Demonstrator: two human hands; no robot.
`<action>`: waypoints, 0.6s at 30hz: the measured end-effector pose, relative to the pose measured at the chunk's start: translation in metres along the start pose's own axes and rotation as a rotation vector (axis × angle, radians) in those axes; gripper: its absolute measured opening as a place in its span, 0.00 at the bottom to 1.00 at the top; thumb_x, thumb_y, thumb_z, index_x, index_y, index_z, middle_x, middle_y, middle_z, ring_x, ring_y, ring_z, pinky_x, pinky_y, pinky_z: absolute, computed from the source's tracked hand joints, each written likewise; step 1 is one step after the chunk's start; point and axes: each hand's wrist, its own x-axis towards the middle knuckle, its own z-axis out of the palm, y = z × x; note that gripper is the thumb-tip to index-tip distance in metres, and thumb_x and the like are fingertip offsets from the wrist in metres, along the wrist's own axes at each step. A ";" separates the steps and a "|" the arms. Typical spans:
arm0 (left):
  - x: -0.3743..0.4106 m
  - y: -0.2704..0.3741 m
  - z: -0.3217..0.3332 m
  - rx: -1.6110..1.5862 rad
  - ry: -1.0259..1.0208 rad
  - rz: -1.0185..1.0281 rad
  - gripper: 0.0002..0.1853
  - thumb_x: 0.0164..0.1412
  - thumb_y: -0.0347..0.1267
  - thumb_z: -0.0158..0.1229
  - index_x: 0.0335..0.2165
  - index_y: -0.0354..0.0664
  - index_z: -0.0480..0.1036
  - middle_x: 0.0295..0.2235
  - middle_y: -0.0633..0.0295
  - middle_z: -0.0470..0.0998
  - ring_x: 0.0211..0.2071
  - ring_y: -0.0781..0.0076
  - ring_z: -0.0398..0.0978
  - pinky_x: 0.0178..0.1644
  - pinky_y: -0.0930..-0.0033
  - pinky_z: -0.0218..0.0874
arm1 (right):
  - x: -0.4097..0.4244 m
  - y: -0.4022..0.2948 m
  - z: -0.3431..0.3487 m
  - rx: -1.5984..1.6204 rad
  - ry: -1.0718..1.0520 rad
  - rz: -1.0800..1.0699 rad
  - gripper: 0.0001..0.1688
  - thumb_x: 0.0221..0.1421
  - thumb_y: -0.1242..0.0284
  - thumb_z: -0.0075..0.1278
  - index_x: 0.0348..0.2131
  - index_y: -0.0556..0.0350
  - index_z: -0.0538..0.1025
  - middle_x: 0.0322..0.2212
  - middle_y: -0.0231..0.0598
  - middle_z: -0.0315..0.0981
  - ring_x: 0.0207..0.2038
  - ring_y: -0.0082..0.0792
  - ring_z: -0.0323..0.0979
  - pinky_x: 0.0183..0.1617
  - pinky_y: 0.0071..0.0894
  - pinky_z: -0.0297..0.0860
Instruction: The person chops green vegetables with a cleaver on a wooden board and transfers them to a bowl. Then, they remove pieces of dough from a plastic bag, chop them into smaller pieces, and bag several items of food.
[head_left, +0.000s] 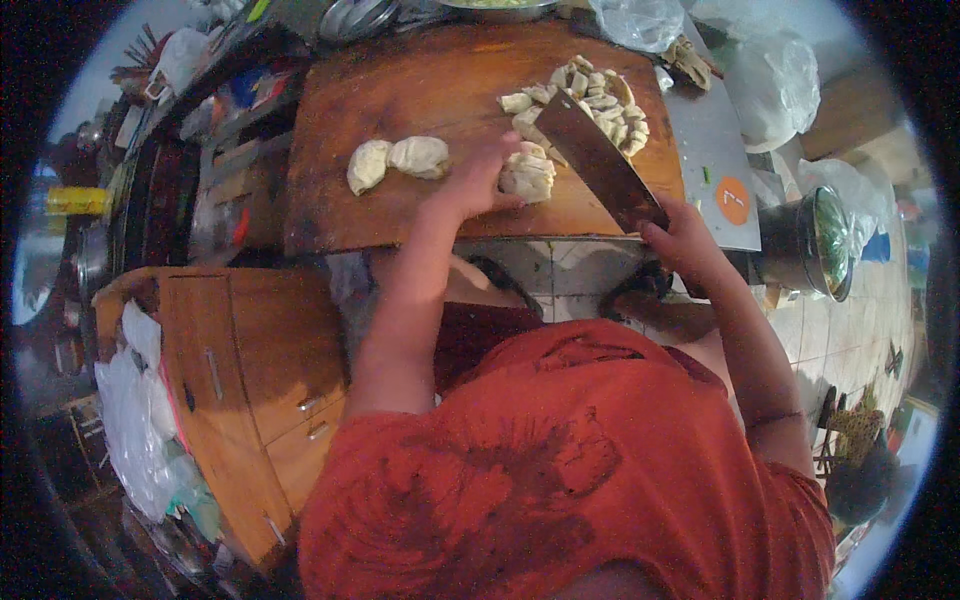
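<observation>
My right hand grips the handle of a cleaver whose wide blade slants up and left over a wooden board. My left hand curls around the left side of a pale, cut piece of food, perhaps dough, that shows several slices. Behind the blade, at the board's right, lies a heap of pale chunks. Two uncut pale lumps rest side by side left of my left hand. What the pale food is, I cannot tell for sure.
A metal surface with an orange round sticker lies right of the board. Beyond it stand a pot of greens and a filled plastic bag. A wooden cabinet is at lower left, and a metal bowl's rim shows at the top.
</observation>
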 end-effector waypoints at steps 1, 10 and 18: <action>0.001 0.003 0.002 0.016 0.000 -0.075 0.40 0.34 0.36 0.70 0.48 0.45 0.61 0.50 0.53 0.61 0.52 0.52 0.59 0.55 0.57 0.51 | -0.005 -0.001 -0.004 -0.079 0.018 0.072 0.15 0.51 0.74 0.46 0.41 0.58 0.70 0.22 0.29 0.70 0.24 0.19 0.64 0.27 0.24 0.63; -0.012 0.054 0.040 0.066 0.404 -0.467 0.35 0.31 0.45 0.69 0.38 0.40 0.66 0.38 0.53 0.68 0.43 0.52 0.64 0.48 0.57 0.56 | 0.007 0.003 0.005 -0.266 -0.064 -0.038 0.15 0.50 0.73 0.46 0.38 0.61 0.69 0.20 0.43 0.69 0.22 0.33 0.65 0.29 0.33 0.63; -0.020 0.032 0.059 -0.151 0.450 -0.455 0.26 0.35 0.37 0.67 0.34 0.39 0.67 0.35 0.50 0.68 0.40 0.50 0.65 0.44 0.55 0.58 | 0.065 -0.009 0.019 -0.588 -0.266 -0.006 0.14 0.44 0.74 0.46 0.34 0.62 0.69 0.24 0.55 0.70 0.30 0.53 0.70 0.35 0.45 0.65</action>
